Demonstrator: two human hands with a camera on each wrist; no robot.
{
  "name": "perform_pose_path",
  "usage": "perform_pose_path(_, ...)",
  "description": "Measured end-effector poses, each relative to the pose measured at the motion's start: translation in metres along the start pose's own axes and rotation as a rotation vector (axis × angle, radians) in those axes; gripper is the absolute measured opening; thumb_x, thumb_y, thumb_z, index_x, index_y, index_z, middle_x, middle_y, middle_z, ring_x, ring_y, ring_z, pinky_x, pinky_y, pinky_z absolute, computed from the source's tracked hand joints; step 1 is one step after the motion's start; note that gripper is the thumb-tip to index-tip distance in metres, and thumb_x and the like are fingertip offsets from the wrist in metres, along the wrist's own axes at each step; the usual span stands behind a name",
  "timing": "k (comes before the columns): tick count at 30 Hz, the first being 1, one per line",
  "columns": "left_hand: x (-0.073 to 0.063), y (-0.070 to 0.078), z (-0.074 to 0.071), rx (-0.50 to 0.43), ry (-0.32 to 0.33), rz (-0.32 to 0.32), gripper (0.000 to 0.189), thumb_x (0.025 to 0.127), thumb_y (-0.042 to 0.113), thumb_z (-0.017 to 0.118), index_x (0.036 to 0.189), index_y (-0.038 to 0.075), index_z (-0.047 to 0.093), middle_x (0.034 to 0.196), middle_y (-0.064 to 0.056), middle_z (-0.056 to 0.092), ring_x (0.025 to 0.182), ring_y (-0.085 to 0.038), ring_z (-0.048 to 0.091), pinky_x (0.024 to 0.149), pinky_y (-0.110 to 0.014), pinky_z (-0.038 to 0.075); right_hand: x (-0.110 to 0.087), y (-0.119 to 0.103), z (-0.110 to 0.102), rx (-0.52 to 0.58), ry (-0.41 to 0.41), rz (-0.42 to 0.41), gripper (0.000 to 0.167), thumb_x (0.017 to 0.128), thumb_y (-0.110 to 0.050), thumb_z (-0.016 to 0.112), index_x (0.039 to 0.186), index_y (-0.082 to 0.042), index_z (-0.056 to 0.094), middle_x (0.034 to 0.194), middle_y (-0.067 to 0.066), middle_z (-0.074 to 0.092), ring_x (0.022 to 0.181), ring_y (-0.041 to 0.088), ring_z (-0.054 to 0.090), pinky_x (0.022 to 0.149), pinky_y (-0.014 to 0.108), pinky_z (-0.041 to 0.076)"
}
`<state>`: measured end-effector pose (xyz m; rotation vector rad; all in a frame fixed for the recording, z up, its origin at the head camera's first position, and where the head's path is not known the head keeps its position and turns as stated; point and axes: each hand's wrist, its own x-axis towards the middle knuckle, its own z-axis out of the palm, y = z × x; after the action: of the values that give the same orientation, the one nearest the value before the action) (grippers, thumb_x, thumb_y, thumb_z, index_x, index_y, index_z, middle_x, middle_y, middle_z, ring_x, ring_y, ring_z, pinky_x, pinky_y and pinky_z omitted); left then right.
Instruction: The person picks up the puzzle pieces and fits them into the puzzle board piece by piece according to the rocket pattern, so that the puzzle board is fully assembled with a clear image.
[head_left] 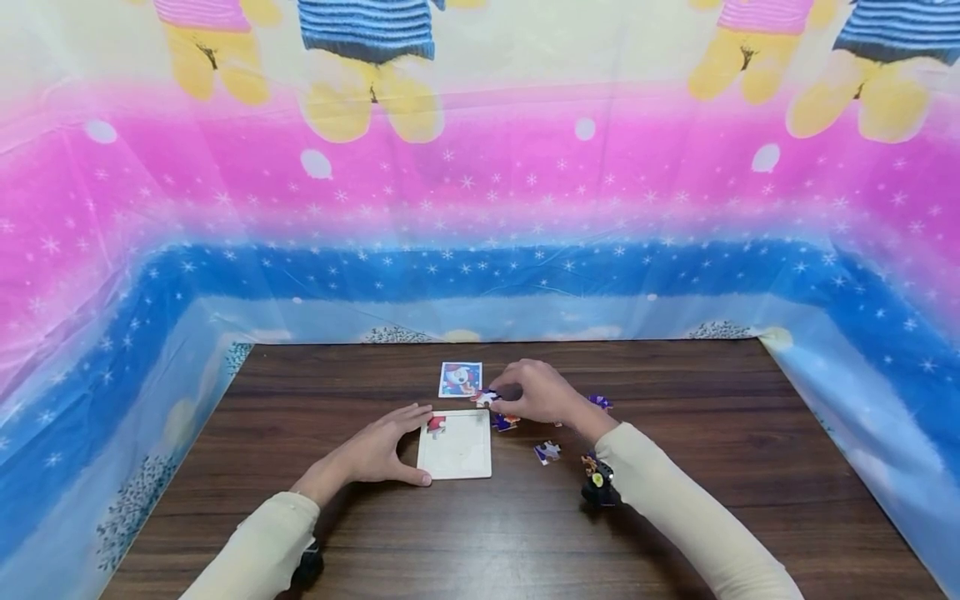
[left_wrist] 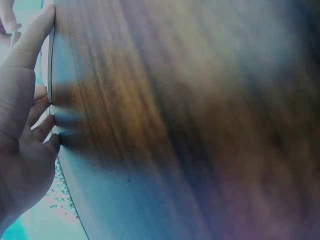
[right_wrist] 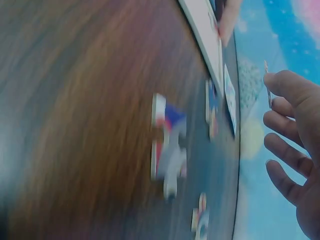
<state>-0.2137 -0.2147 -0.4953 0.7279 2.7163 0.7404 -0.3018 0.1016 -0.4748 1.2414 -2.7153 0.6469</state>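
A white square puzzle tray (head_left: 459, 454) lies on the table with one red-and-white piece (head_left: 437, 427) in its upper left corner. My left hand (head_left: 378, 446) rests against the tray's left side, thumb at the near corner and fingertips at the far one, fingers spread. In the left wrist view its thumb (left_wrist: 35, 42) runs along the tray edge. My right hand (head_left: 540, 392) pinches a jigsaw puzzle piece (head_left: 487, 398) between thumb and forefinger, above the tray's far right corner. The right wrist view shows that piece (right_wrist: 268, 85) edge-on, clear of the table, with the other fingers loosely bent.
A small picture card (head_left: 459, 379) lies behind the tray. Loose puzzle pieces are scattered to the right: a light one (head_left: 548, 452), a purple-and-orange one (head_left: 506, 422), a purple one (head_left: 600, 402) and others partly behind the right arm. A printed cloth (head_left: 480, 275) hangs behind the table.
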Motion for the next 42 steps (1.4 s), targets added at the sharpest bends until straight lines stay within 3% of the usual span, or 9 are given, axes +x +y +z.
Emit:
perform_pose_path(7, 0.001, 0.001, 0.000, -0.004, -0.010, -0.003, 0.104, 0.079, 0.060, 0.082, 0.159, 0.011, 0.038, 0.166, -0.007, 0.033, 0.155, -0.033, 0.024, 0.117, -0.060, 0.031, 0.011, -0.017, 0.015, 0.025, -0.019, -0.033, 0.030, 0.093, -0.037, 0.076, 0.115, -0.017, 0.080, 0.102, -0.007, 0.074, 0.092, 0.007, 0.064, 0.083, 0.031, 0.054)
perform_pose_path(13, 0.001, 0.001, 0.000, -0.013, -0.016, -0.011, 0.104, 0.079, 0.060, 0.082, 0.160, 0.012, 0.037, 0.166, -0.006, 0.032, 0.155, -0.032, 0.023, 0.118, -0.060, 0.030, 0.016, -0.026, 0.025, 0.038, -0.053, -0.029, 0.029, 0.094, -0.035, 0.075, 0.115, -0.016, 0.080, 0.112, -0.002, 0.075, 0.102, 0.013, 0.068, 0.092, 0.036, 0.055)
perform_pose_path(21, 0.000, 0.001, 0.000, -0.017, -0.016, -0.015, 0.105, 0.078, 0.060, 0.083, 0.160, 0.012, 0.037, 0.166, -0.004, 0.031, 0.155, -0.031, 0.022, 0.117, -0.060, 0.031, 0.019, -0.026, 0.036, 0.045, -0.073, -0.028, 0.028, 0.093, -0.034, 0.076, 0.113, -0.015, 0.080, 0.112, 0.000, 0.076, 0.107, 0.015, 0.069, 0.094, 0.036, 0.055)
perform_pose_path(29, -0.001, 0.001, -0.001, -0.013, -0.012, -0.024, 0.105, 0.078, 0.060, 0.083, 0.160, 0.012, 0.037, 0.166, -0.004, 0.032, 0.155, -0.031, 0.022, 0.117, -0.060, 0.031, 0.021, -0.027, 0.043, 0.031, -0.081, -0.033, 0.028, 0.092, -0.035, 0.077, 0.112, -0.016, 0.081, 0.108, -0.002, 0.075, 0.094, 0.011, 0.068, 0.083, 0.031, 0.057)
perform_pose_path(42, 0.000, 0.000, -0.001, -0.009, -0.010, -0.019, 0.106, 0.077, 0.061, 0.083, 0.159, 0.012, 0.038, 0.166, -0.004, 0.032, 0.155, -0.031, 0.023, 0.117, -0.059, 0.032, 0.023, -0.032, 0.046, 0.002, -0.088, -0.032, 0.030, 0.089, -0.035, 0.080, 0.112, -0.015, 0.081, 0.100, -0.004, 0.073, 0.090, 0.012, 0.065, 0.079, 0.030, 0.054)
